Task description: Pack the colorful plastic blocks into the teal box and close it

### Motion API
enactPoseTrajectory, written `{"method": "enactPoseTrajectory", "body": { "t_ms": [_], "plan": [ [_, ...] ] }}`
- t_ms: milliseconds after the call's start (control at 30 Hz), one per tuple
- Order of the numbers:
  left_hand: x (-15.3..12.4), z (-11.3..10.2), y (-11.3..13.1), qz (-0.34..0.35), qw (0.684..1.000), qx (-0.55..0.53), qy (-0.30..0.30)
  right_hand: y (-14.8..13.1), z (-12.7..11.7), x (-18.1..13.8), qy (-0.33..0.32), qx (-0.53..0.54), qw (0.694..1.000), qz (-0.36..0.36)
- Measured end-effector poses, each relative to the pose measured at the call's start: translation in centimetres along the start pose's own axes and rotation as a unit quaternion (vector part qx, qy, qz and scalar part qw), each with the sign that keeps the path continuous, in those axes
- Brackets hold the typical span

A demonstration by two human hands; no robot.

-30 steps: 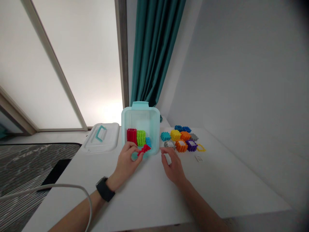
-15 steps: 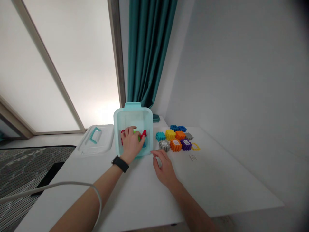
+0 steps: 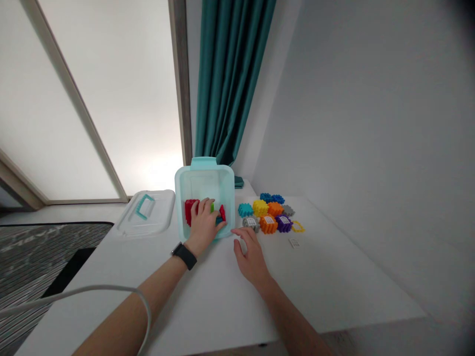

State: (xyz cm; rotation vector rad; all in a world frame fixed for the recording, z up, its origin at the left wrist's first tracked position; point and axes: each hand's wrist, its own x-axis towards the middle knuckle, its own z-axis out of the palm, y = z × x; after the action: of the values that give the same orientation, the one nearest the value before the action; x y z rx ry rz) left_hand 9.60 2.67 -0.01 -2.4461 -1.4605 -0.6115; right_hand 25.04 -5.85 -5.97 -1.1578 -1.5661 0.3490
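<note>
My left hand reaches into the translucent teal box on the white table. Its fingers pinch a small red toothed piece beside a red block and a green block, mostly hidden behind my fingers. A black watch sits on that wrist. My right hand rests on the table just right of the box, fingers loosely curled and apart, holding nothing. It lies close to a grey block at the near edge of a cluster of coloured toothed blocks.
The box's clear lid with a teal handle lies left of the box. A yellow ring piece and a small white tag lie right of the blocks. A teal curtain hangs behind. A white cable crosses my left arm.
My left hand carried the red piece from in front of the box into it and lowered it beside the blocks. My right hand stayed near the grey block. The view shifted slightly.
</note>
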Motion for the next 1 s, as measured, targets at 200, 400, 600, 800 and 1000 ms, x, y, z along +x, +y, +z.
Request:
{"method": "enactPoseTrajectory", "body": {
  "t_ms": [200,400,600,800,1000],
  "plan": [
    [-1.3,-0.9,0.1,0.025,1.0,0.016,-0.007,0.6,0.3,0.0,-0.007,-0.029,0.999,-0.016],
    [-4.8,-2.5,-1.0,0.114,0.991,0.043,-0.06,1.6,0.1,1.8,-0.009,-0.14,0.989,-0.046],
    [-6.3,-2.7,-2.4,0.147,0.982,0.072,-0.095,0.7,0.1,3.8,-0.043,-0.253,0.963,-0.086],
    [-6.4,-2.7,-2.6,0.146,0.984,0.045,-0.093,-0.1,1.2,3.7,-0.05,-0.322,0.942,-0.075],
    [-6.6,-2.2,-2.8,0.151,0.985,0.036,-0.079,-0.2,2.4,3.5,-0.079,-0.353,0.931,-0.043]
  ]
}}
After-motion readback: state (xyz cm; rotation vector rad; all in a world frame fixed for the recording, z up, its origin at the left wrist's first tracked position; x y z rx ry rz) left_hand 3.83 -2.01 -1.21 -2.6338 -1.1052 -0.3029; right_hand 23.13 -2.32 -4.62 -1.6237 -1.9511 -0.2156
